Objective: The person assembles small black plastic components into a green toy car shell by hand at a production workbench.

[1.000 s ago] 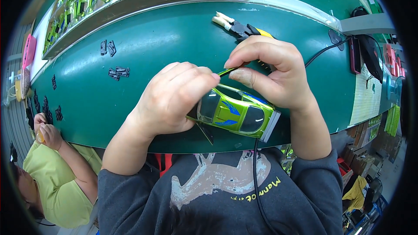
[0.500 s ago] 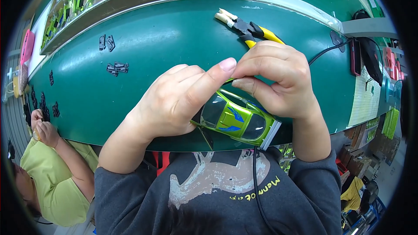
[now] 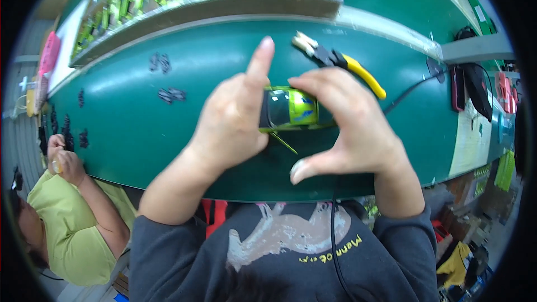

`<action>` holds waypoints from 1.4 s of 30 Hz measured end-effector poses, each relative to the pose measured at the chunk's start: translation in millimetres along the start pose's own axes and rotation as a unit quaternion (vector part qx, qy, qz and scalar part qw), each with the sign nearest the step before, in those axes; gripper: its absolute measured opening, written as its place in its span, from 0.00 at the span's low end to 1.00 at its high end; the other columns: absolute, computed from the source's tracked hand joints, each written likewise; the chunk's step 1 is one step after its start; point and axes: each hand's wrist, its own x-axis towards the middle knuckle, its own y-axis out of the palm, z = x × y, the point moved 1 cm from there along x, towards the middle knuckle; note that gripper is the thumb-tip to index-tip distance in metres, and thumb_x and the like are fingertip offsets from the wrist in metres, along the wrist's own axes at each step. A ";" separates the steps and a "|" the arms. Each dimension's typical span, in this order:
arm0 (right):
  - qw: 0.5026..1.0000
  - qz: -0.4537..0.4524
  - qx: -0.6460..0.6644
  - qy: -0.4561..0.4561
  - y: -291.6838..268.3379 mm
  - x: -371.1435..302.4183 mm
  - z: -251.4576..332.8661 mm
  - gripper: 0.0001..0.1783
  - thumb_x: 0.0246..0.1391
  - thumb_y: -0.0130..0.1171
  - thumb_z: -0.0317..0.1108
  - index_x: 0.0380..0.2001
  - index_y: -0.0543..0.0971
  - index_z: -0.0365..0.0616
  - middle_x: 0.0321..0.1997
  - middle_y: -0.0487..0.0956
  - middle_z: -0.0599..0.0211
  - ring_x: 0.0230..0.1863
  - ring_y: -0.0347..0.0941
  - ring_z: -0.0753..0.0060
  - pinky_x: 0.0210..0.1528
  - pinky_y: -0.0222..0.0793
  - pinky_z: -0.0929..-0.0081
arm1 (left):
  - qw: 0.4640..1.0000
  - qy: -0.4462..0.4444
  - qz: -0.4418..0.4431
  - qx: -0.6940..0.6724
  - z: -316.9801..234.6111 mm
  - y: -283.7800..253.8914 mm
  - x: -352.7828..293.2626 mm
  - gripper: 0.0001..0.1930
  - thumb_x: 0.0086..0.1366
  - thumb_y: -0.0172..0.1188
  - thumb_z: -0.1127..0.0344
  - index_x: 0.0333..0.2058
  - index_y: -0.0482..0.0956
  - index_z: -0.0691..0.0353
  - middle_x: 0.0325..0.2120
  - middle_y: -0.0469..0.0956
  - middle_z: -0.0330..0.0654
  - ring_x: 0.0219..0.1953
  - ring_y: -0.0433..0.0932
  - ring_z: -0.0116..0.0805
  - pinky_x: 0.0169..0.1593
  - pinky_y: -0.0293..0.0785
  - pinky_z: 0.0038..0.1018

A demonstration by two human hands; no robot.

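Note:
A shiny green toy car [image 3: 304, 107] with dark windows and blue markings lies crosswise between my hands, above the table. My left hand [image 3: 232, 114] grips its left end, the thumb raised away from the car; the fingers beneath are hidden. A thin green-edged piece [image 3: 284, 142] sticks out on the car's near side, beside that hand. My right hand [image 3: 358, 120] arches over the car's right end and hides it. Its fingertips reach the car's far side, while the thumb stands spread apart on the near side, off the car. Motion blurs both hands slightly.
Yellow-handled pliers [image 3: 335, 60] with pale-covered jaws lie beyond my right hand. Small black parts [image 3: 170, 95] sit in groups on the green table [image 3: 224, 39]. A cardboard box [image 3: 224, 8] of green car pieces stands behind. At left, a co-worker's hands [image 3: 66, 159] hold something small.
The car has moved away from my body and levelled out crosswise. My right hand's pinch at the car's edge has opened, its thumb spread. My left thumb has lifted off.

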 end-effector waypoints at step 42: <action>0.956 -0.256 0.100 0.103 -0.7 0.9 -27.7 0.19 0.48 0.67 0.34 0.43 0.77 0.39 0.42 0.77 0.58 0.42 0.77 0.55 0.44 0.74 0.63 | 0.796 -0.454 0.043 0.397 229.1 -44.3 285.5 0.43 0.49 0.63 0.33 0.55 0.77 0.61 0.57 0.73 0.53 0.61 0.70 0.49 0.65 0.61 0.39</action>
